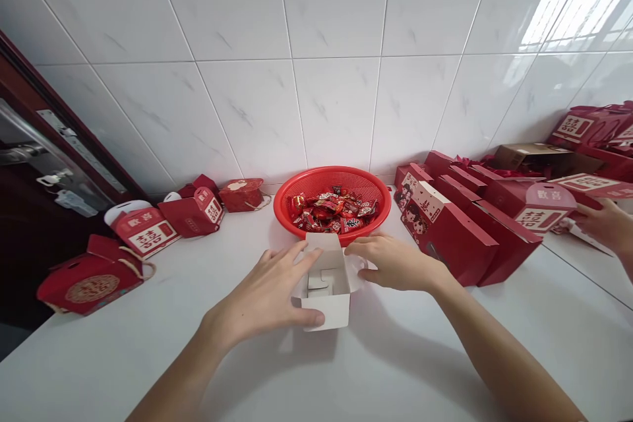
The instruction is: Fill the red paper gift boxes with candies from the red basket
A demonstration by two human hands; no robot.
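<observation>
An open white box (325,312) with raised flaps stands on the white table (395,356), its inside showing. My left hand (271,293) is at the box's left side, fingers spread, the thumb against the near wall and the fingers over the left edge. At the right flap is my right hand (390,262), its thumb and index finger close around that translucent-looking flap. Just behind the box sits a red plastic basket (284,208) with wrapped red candies (329,210) in it.
Red gift boxes (148,231) line the left side, near a dark door (30,224). Flat red boxes (455,237) lean together at right. Another person's hand (606,224) touches a red box (591,186) at far right. A tiled wall (336,105) rises behind.
</observation>
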